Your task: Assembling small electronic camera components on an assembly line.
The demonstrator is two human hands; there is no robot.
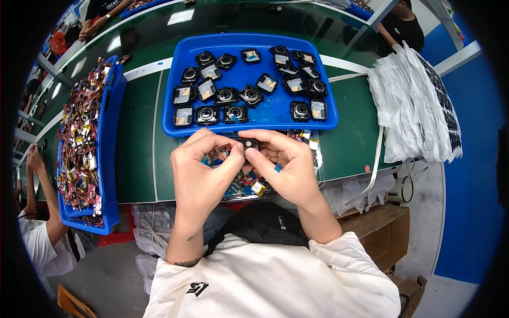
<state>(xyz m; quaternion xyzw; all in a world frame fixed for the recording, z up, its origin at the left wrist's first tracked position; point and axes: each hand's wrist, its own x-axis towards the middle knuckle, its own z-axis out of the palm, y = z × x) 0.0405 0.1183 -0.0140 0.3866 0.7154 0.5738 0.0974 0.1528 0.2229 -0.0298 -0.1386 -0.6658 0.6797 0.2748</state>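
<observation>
Small black square module (247,143) sits right at the middle, pinched at the fingertips of the right hand (283,167), thumb and forefinger closed on it. Just to its left, almost touching, a little reddish-brown part (219,151) is nipped in the curled fingers of the left hand (204,172). So the two pieces face each other side by side, gap tiny, both hands equally close, level with each other above the near edge of the green desk (143,153). Beneath the hands, a clear bag of small coloured parts (253,186). Straight ahead, the blue tray (275,114) of black modules; off left, a long blue tray (108,153) heaped with reddish parts
</observation>
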